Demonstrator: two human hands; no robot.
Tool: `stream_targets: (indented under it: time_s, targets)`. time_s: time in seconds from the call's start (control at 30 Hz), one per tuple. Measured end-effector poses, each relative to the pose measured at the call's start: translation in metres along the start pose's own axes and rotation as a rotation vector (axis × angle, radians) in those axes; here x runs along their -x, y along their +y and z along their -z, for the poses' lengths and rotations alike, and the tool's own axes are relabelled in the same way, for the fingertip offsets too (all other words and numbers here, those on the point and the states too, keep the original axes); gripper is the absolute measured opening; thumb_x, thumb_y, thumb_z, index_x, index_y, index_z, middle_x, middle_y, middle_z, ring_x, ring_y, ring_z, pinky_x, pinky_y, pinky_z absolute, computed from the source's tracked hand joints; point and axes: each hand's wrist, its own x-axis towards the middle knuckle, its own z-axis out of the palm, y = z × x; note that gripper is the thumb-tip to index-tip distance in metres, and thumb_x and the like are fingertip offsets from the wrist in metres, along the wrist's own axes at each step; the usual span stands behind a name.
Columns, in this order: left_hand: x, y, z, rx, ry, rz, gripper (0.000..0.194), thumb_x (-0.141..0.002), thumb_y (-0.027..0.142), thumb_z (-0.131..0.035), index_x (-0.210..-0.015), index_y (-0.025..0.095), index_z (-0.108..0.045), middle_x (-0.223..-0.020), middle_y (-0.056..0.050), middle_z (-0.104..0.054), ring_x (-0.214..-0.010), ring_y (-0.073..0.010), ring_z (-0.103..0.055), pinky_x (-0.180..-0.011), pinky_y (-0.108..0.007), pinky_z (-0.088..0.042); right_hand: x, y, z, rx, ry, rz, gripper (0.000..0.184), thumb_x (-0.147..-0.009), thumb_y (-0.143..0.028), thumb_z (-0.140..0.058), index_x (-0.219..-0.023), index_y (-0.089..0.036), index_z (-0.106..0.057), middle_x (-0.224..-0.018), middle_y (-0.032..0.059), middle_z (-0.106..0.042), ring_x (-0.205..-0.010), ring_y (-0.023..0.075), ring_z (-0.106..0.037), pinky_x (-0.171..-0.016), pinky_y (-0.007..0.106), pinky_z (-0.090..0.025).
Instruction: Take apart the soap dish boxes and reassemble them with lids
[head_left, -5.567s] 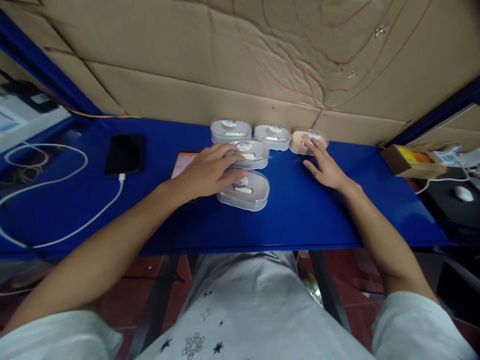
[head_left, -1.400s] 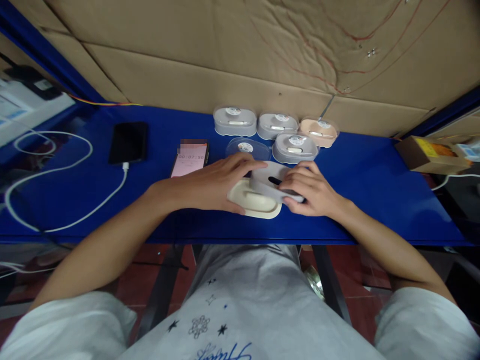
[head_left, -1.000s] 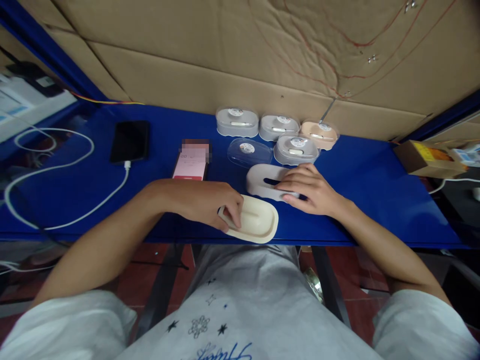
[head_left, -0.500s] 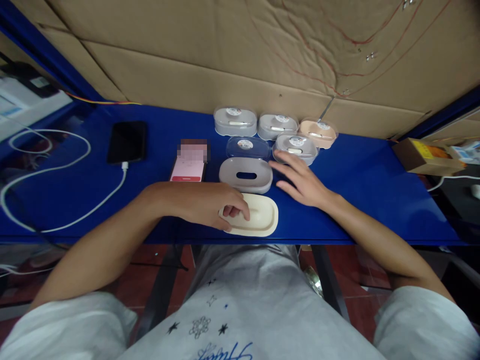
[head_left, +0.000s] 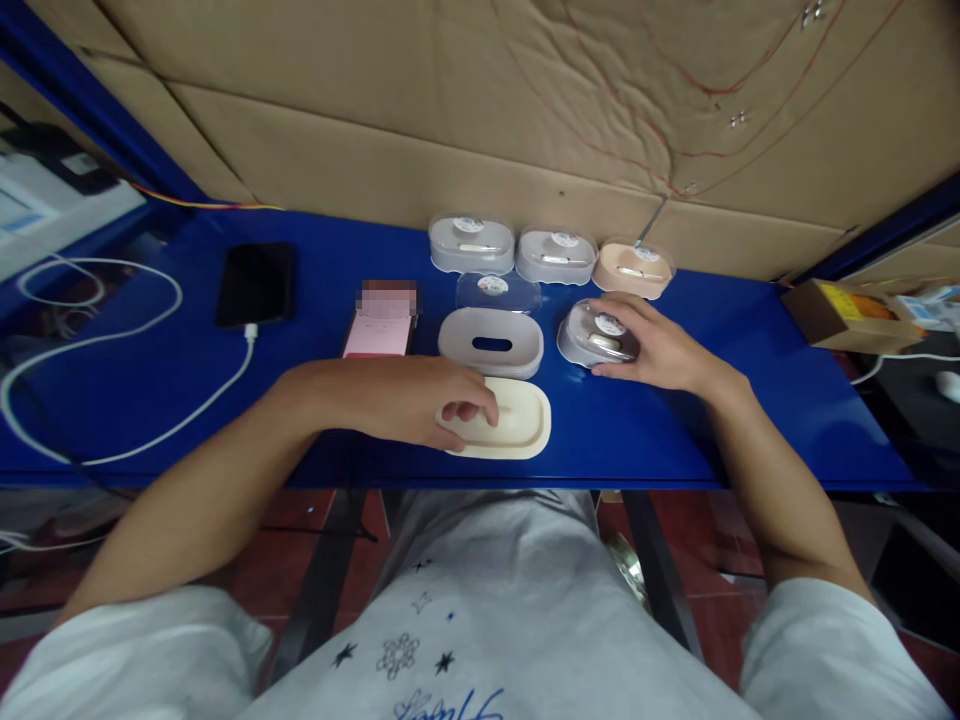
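My left hand [head_left: 427,402] rests with curled fingers on the left end of a cream oval tray [head_left: 517,425] near the table's front edge. Just behind the tray lies a grey oval insert [head_left: 491,344] with a dark slot, and behind that a clear lid [head_left: 497,291] with a round sticker. My right hand [head_left: 654,347] grips a closed grey oval box [head_left: 592,338] to the right of the insert, fingers wrapped over its right side. Three more closed oval boxes stand in a row at the back: grey [head_left: 471,243], grey [head_left: 556,255] and peach [head_left: 632,268].
A phone with a pink screen [head_left: 381,322] lies left of the insert. Farther left is a black phone [head_left: 255,283] on a white cable [head_left: 150,400]. Cardboard [head_left: 480,110] walls the back of the blue table [head_left: 750,400]. A small cardboard box [head_left: 844,310] sits at far right.
My right hand let go of the grey insert, now lying behind the tray, and took hold of the closed grey box, drawing it nearer and rightward. My left hand stays on the cream tray.
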Motion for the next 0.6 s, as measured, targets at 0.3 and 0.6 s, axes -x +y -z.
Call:
stream_targets:
  time_s: [0.3,0.6]
  targets:
    - [-0.024,0.010,-0.010,0.095,0.580,0.004,0.104,-0.089,0.067,-0.081,-0.172,0.035,-0.027,-0.177,-0.012,-0.035,-0.148,-0.0371,-0.054,-0.112,-0.046,-0.056,-0.001,-0.054,0.003,-0.071,0.244,0.187,0.092,-0.085,-0.065,-0.088,-0.161,-0.030,-0.048,-0.164,0.0171,-0.055,-0.151,0.0447,-0.055,-0.125,0.067,-0.048]
    - [-0.035,0.008,-0.024,0.214,0.716,-0.221,0.101,-0.082,0.043,-0.092,-0.168,0.031,-0.041,-0.175,-0.014,-0.045,-0.158,-0.0407,-0.047,-0.130,-0.054,-0.044,-0.007,-0.061,-0.014,-0.190,0.320,0.317,0.113,-0.074,-0.082,-0.087,-0.168,-0.040,-0.041,-0.167,0.0102,-0.054,-0.153,0.0466,-0.053,-0.128,0.069,-0.044]
